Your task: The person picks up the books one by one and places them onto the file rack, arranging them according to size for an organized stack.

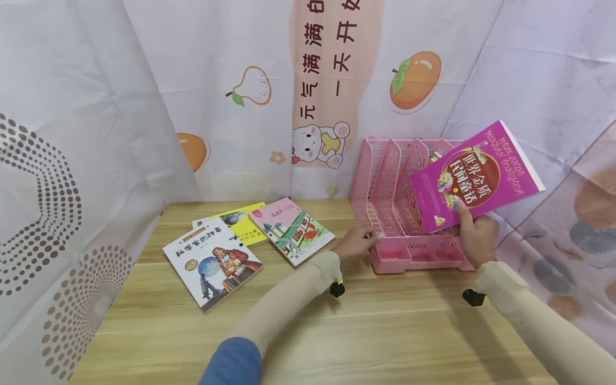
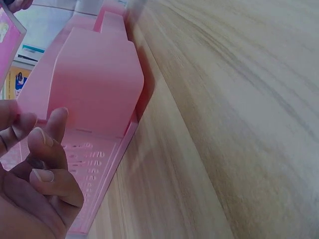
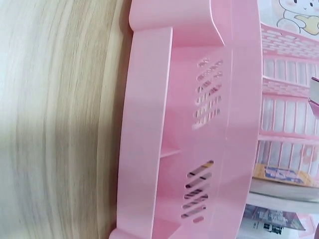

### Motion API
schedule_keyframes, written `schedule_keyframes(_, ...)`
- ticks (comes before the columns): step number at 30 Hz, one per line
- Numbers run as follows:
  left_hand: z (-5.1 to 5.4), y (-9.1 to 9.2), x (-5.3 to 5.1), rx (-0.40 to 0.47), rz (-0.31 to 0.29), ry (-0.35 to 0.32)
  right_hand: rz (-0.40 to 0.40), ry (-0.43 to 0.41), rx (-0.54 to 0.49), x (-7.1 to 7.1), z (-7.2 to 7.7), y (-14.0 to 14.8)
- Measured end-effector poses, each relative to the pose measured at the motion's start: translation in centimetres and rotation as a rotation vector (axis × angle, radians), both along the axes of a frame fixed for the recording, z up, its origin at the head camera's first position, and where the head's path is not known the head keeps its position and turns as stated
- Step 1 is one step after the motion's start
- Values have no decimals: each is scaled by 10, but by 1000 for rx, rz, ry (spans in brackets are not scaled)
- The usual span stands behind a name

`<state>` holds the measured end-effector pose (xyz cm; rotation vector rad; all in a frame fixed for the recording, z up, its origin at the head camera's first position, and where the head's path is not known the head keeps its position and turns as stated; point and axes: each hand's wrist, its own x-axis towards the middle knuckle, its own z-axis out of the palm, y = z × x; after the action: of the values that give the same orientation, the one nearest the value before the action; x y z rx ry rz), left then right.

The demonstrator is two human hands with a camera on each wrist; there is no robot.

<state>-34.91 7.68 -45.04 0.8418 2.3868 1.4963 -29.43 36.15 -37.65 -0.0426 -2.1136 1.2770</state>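
My right hand (image 1: pixel 478 235) grips a magenta children's book (image 1: pixel 474 174) by its lower edge, thumb on the front cover. The book is tilted above the right part of a pink book rack (image 1: pixel 392 251), hiding some compartments. Only a corner of it shows in the right wrist view. At the rack's left front corner, my left hand (image 1: pixel 356 241) pinches the edge with thumb and finger. Its other fingers are bent beside the rack's pink wall (image 2: pixel 99 84) in the left wrist view. Books (image 3: pixel 284 174) stand inside the rack at one end.
Left of the rack lie a white book (image 1: pixel 212 264), a yellow book (image 1: pixel 245 224) partly under it, and a pink-and-green book (image 1: pixel 292 230). The wooden table (image 1: pixel 308 331) meets a printed curtain (image 1: pixel 260 139) behind. Small front trays (image 3: pixel 169 124) line the rack.
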Motion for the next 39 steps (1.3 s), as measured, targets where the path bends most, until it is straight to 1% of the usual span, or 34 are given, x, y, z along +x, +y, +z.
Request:
schedule_keyframes(2,0,-2,0,-8,8,2,-7,12,-6,-1,-1,3)
schedule_keyframes(4,1,-4,0,-19,13,8,-20,6,-3,-2,-1,6)
schedule_keyframes(6,2,-7,1,-20,17,12,-49,0,28,-4,-1,9)
schedule_keyframes(9,3,-9,0,-20,25,18,-75,-35,66,-7,-1,13)
schedule_keyframes(13,1,-10,-1,-18,28,26,-105,-99,129,-10,-3,23)
schedule_keyframes(15,0,-10,-1,-9,29,10,-120,-132,184,-12,-3,28)
schedule_keyframes(17,0,-10,-1,1,35,-13,-115,-173,244,-16,-3,33)
schedule_keyframes(20,-1,-10,-1,15,45,-40,-101,-241,376,-24,-4,39)
schedule_keyframes(24,-3,-9,-1,9,46,-44,-94,-306,519,-38,-5,43)
schedule_keyframes(26,-4,-7,-1,-4,46,-39,-91,-324,555,-45,-6,44)
schedule_keyframes(30,-6,-3,-2,-15,52,-29,-65,-368,575,-59,-8,43)
schedule_keyframes(35,-5,0,-2,-38,53,-1,-27,-501,534,-69,-14,41)
schedule_keyframes(39,-1,-1,2,-61,58,13,-14,-602,490,-74,-18,41)
